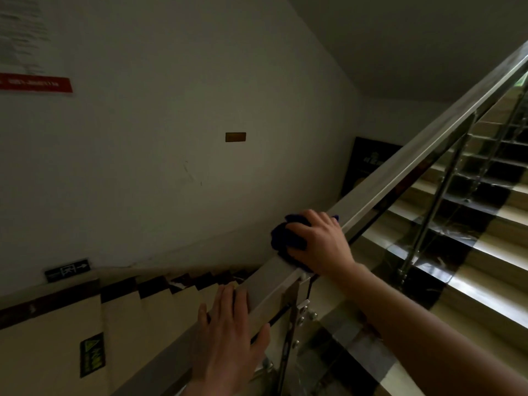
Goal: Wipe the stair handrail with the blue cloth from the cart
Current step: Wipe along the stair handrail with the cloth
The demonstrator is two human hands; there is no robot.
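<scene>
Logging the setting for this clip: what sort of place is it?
Most likely an indoor stairwell of a public or commercial building: tiled stairs, a metal handrail with steel balusters, and an exit sign low on the wall.

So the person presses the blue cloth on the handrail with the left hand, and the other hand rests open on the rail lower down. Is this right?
Not quite: the head view shows the right hand pressing the blue cloth on the handrail, not the left. The left hand is the one resting open on the rail lower down. The rest is right.
</scene>
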